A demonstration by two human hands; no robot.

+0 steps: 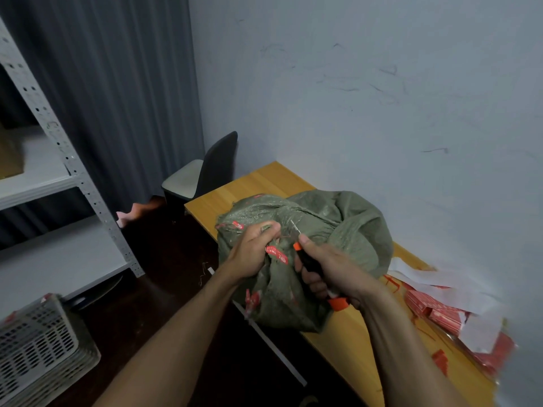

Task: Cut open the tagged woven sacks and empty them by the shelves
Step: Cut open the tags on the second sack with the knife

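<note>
Head view is showing the green sack [338, 227] slumping on the near-left end of the table [264, 183], with part of it hanging over the front edge. The left hand [252, 251] is clamping a bunched fold of the weave beside a red tag [277, 255], fingers curled round the cloth. The right hand [332, 268] is wrapping tightly round a knife [307, 259], whose long axis is running from lower right up and slightly left. Its blade [294, 227] is lying against the sack just right of the left fingertips, so the gripped fold is sitting to the blade's left, and any cut is probably needing to travel away from those fingers. The sack is looking bulky, but its contents are staying hidden under the weave. Red boxes [426, 306] and white paper are lying loose on the table toward the right. A basket [38, 333] is standing on the floor at lower left, below the shelves [73, 171]; what it is holding cannot be told.
</note>
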